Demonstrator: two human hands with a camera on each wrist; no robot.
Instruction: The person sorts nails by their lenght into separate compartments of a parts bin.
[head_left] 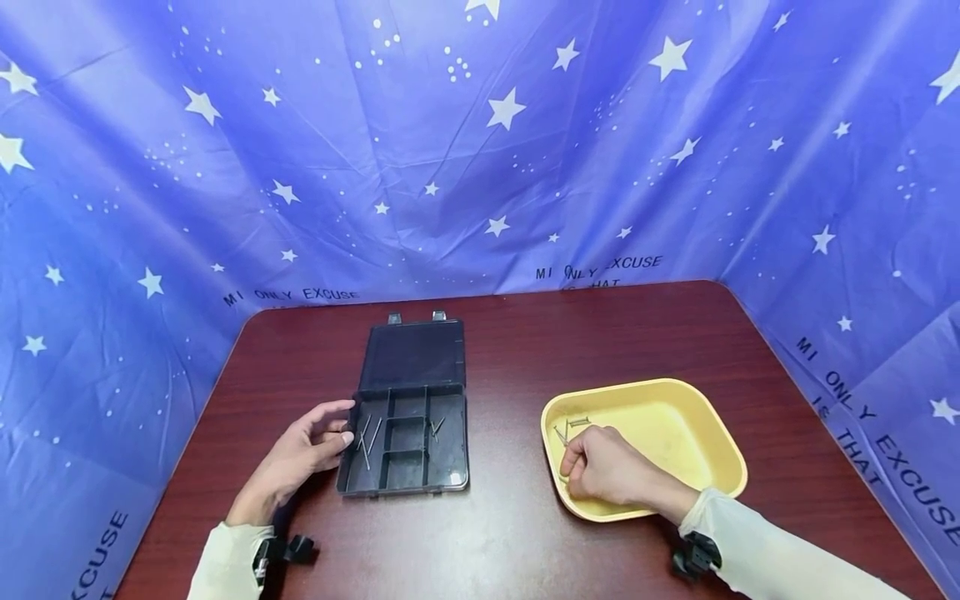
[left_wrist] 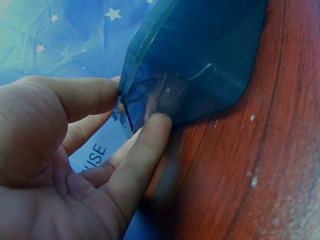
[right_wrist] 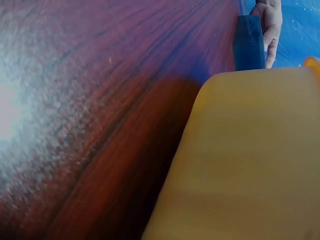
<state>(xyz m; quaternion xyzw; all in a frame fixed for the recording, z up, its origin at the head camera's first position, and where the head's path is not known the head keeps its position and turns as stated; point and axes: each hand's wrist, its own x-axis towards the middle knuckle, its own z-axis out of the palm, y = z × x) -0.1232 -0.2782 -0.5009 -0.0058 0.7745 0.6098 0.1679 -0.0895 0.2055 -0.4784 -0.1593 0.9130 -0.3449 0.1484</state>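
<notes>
A dark translucent compartment box (head_left: 405, 471) lies with its lid (head_left: 414, 354) folded back. My left hand (head_left: 303, 450) holds the box's left side between thumb and fingers; the left wrist view shows the box wall (left_wrist: 220, 60) at the fingertips. Long thin metal nails or screws (head_left: 372, 437) lie in the left compartment, shorter ones (head_left: 436, 429) in the right. My right hand (head_left: 611, 468) reaches into a yellow tray (head_left: 720, 442), fingers curled down near its left wall. Screw-like pieces (head_left: 578, 422) lie beside those fingers. Whatever the right fingertips may hold is hidden.
Both containers stand on a reddish-brown wooden table (head_left: 502, 500), with a stretch of tabletop between them. A blue star-patterned cloth (head_left: 450, 167) hangs behind and at both sides. The tray's outer wall (right_wrist: 250, 150) fills much of the right wrist view.
</notes>
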